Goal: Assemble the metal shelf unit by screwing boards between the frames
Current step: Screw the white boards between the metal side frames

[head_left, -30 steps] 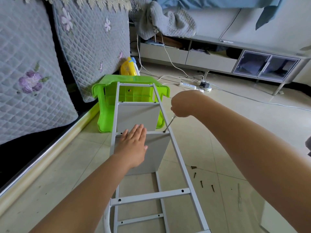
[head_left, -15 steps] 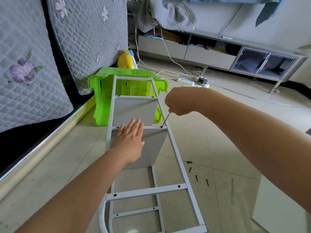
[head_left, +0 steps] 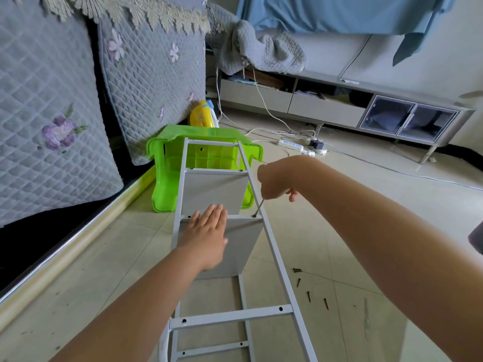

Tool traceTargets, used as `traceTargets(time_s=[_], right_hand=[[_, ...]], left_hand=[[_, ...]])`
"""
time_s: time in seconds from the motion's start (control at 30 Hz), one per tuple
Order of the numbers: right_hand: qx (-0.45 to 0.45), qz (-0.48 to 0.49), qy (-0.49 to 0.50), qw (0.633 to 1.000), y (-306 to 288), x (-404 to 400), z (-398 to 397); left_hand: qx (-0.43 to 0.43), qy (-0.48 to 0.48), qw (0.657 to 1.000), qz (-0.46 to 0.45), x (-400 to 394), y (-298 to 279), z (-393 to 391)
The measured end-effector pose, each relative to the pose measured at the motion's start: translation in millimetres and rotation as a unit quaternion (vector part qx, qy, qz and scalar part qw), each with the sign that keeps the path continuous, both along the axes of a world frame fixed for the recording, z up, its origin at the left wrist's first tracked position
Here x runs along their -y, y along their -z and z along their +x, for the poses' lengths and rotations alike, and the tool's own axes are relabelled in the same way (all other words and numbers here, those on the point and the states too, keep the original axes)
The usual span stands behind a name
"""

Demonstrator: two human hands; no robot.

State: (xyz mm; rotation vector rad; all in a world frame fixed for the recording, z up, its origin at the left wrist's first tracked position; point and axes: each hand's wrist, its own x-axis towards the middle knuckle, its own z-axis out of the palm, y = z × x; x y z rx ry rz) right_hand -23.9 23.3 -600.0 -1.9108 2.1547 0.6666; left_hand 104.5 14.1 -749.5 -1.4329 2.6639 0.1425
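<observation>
A: Left hand (head_left: 206,237) lies flat, fingers straight, pressing on the nearer board (head_left: 232,246) under the metal frame (head_left: 277,254). And the right?

B: Right hand (head_left: 274,184) is curled tight round a screwdriver (head_left: 258,208), tip down at the frame's crossbar.

A: Count?

B: Two boards, the farther one (head_left: 214,192) by the green stool (head_left: 167,176), which the frame's far end rests against. Four loose screws (head_left: 308,295) on the floor (head_left: 339,205), right of the frame.
</observation>
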Motion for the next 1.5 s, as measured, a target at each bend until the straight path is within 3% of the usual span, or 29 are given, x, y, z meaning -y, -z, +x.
traceTargets(time_s=[0.27, 0.43, 0.6, 0.93, 1.03, 1.13, 1.23, 1.37, 1.5], right_hand=[[-0.014, -0.084, -0.089, 0.992, 6, -2, -13], [-0.016, -0.136, -0.051, 0.989, 5, -1, -6], [0.017, -0.151, -0.006, 0.988, 8, 8, -1], [0.012, -0.159, -0.107, 0.981, 22, -13, -16], [-0.011, -0.183, -0.078, 0.980, 25, -11, -18], [-0.003, -0.212, 0.013, 0.977, 30, -7, -21], [0.000, -0.217, 0.037, 0.976, 31, -8, -10], [-0.010, -0.160, -0.042, 0.986, 21, -12, 8], [-0.023, -0.118, -0.050, 0.991, 11, -15, 2]], left_hand=[[-0.001, 0.003, 1.000, -0.003, 1, 2, 0], [0.003, 0.006, 1.000, -0.004, 2, -1, 1], [0.004, 0.007, 1.000, -0.004, 2, -3, 1], [-0.004, 0.009, 1.000, 0.000, 2, 0, 3], [-0.004, 0.008, 1.000, -0.007, 0, 1, 3], [-0.004, 0.009, 1.000, -0.017, -2, -1, 2], [-0.002, 0.010, 1.000, -0.012, -1, -2, 2], [-0.001, 0.006, 1.000, -0.001, 0, -2, 1], [0.001, 0.006, 1.000, 0.000, 1, 0, 2]])
